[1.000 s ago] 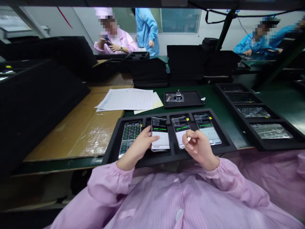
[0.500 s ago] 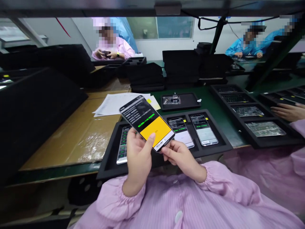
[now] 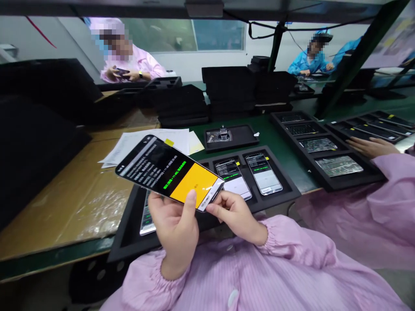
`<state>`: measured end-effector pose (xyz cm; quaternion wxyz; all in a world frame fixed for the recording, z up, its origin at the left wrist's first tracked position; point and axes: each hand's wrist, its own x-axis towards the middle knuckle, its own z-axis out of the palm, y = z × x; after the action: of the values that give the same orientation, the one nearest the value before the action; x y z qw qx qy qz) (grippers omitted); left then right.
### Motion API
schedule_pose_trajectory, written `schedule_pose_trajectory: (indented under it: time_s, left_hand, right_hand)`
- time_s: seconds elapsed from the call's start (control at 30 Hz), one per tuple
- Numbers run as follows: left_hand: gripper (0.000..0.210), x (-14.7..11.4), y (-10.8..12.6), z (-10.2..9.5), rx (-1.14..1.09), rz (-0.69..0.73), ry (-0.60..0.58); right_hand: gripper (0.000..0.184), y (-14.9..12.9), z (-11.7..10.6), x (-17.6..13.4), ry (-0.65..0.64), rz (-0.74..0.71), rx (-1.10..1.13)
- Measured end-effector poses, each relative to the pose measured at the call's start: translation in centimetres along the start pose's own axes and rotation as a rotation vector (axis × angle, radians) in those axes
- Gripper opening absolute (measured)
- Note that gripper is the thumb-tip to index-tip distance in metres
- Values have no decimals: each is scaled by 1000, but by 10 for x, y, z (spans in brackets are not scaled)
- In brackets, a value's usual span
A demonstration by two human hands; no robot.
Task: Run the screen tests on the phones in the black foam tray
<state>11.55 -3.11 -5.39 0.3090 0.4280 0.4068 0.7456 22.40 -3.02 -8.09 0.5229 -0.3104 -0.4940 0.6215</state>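
A smartphone (image 3: 168, 170) with a black and orange screen, green text and a yellow tab is held tilted above the tray. My left hand (image 3: 177, 229) wraps its long side, the thumb lying on the orange area. At the phone's lower corner, my right hand (image 3: 235, 216) pinches the edge between thumb and fingers. Below is a black foam tray (image 3: 285, 185). In it lie a lit phone (image 3: 264, 175) on the right, a second lit phone (image 3: 235, 179) beside it, and a third phone (image 3: 147, 218) at the left, partly hidden by my left hand.
Behind the tray are paper sheets (image 3: 142, 140) and a small black tray (image 3: 246, 136) with a metal piece. Cardboard (image 3: 81, 207) covers the left bench. To the right, another foam tray (image 3: 366, 177) holds bagged parts; a co-worker's hand (image 3: 369, 147) rests by more phones. Black boxes (image 3: 230, 93) stand behind.
The phone in my hands has turned flatter, its top end swinging left and down. Both hands still grip it. The view has shifted right, and the co-worker's hand lies over the phones at right.
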Motion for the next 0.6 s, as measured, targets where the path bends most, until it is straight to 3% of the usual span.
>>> schedule_pose_trajectory:
  time_s: [0.13, 0.2, 0.33, 0.4, 0.47, 0.6]
  left_hand:
    - [41, 24, 11, -6, -31, -70, 8]
    - [46, 43, 11, -18, 5, -153, -14]
    - [64, 67, -7, -47, 177, -615, -302]
    - [65, 67, -21, -56, 238, -712, -453]
    - [63, 62, -32, -58, 388, -597, -535]
    - [63, 40, -45, -35, 839, 39, -492]
  right_hand:
    - [49, -5, -8, -6, -37, -56, -17]
    - [46, -9, -22, -7, 74, -151, -64]
    - [42, -15, -63, -3, 437, -280, -70]
    - [42, -17, -79, 0, 521, -263, -20]
    - [44, -17, -88, 2, 566, -242, 29]
    - [47, -15, -89, 1, 592, -226, 86]
